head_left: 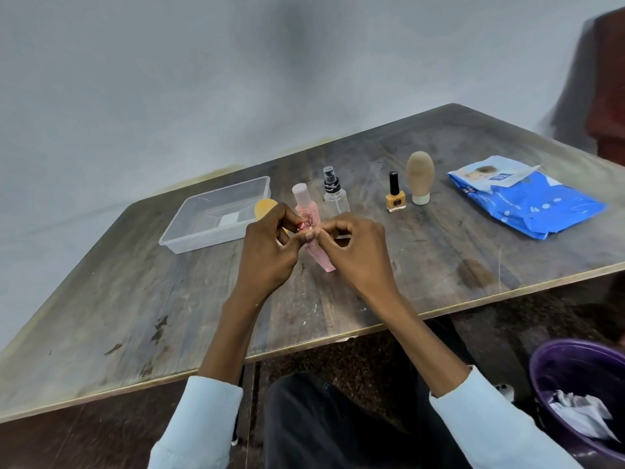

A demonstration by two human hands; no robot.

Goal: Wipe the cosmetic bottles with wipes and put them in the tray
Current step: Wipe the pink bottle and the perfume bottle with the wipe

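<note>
Head view gives me both hands meeting over the middle of the wooden worktop (439, 231). My left hand (267, 245) has its fingers curled, fingertips pinching at the middle of a pink bottle (309, 211), and my right hand (351, 252) is curled in from the other side, thumb and forefinger pinching at the same spot; both have hold of the bottle, though I cannot tell from here whether a wipe sits between the fingers and the plastic. The pink bottle is tilted, its pale cap pointing away from me and its flat lower end (326, 265) sticking out below the hands, toward me. Just left of the hands stands the clear plastic tray (189, 225), with a white label on its floor and a round orange thing (265, 208) at its right end; I cannot tell whether that thing is inside the tray or beside it, as my left hand covers part of it. Behind the hands a clear spray bottle (334, 194) with a black pump stands upright. Further right, upright and near each other, are an orange nail-polish bottle (395, 198) with a black cap and a beige tube (420, 177) standing on its white cap. A blue pack of wipes (527, 201) lies flat at the right of the worktop. Off the worktop, at lower right, a purple bin (581, 384) holds crumpled white tissue (581, 414).
</note>
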